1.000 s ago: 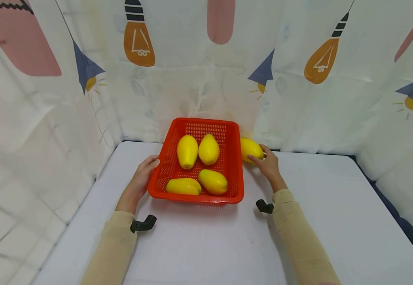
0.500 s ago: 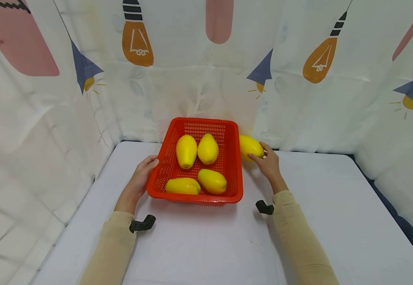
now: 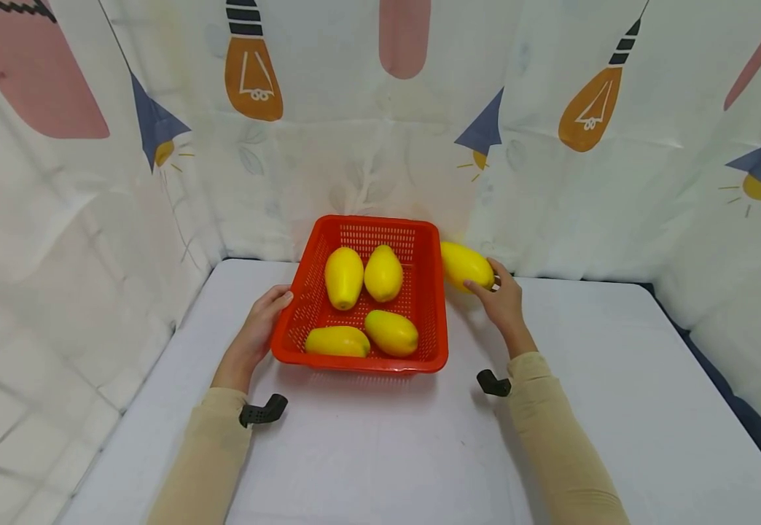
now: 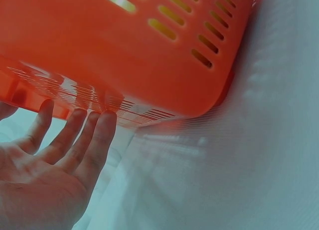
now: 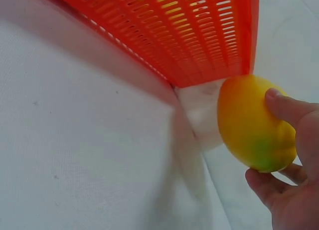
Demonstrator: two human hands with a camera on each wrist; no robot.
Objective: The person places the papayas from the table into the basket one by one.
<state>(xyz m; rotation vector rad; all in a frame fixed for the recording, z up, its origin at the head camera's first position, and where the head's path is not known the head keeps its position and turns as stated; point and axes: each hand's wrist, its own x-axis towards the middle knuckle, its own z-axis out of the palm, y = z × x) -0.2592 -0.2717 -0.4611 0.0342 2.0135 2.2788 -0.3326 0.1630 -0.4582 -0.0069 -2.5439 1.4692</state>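
In the head view, a red plastic basket [image 3: 359, 362] holds several yellow papayas [image 3: 344, 278]. My left hand [image 3: 256, 332] holds its left side, thumb at the rim. From the left wrist view, the fingers [image 4: 102, 135] of that hand reach up against the outside of the basket [image 4: 89, 45]. My right hand [image 3: 504, 306] grips another papaya [image 3: 466, 265] beside the basket's right rim. The right wrist view shows this papaya [image 5: 254, 122] off the table, greenish at its lower end, with thumb and fingers around the near end. The basket hides part of its far end in the head view.
The basket stands on a white-covered table [image 3: 367, 452], near its back edge. A printed curtain [image 3: 380, 160] hangs close behind and along both sides. Black wrist mounts [image 3: 264, 410] sit on both sleeves.
My right hand has moved slightly right and up, taking the papaya with it; more of the fruit shows beside the rim. The left hand and the basket have stayed nearly still.
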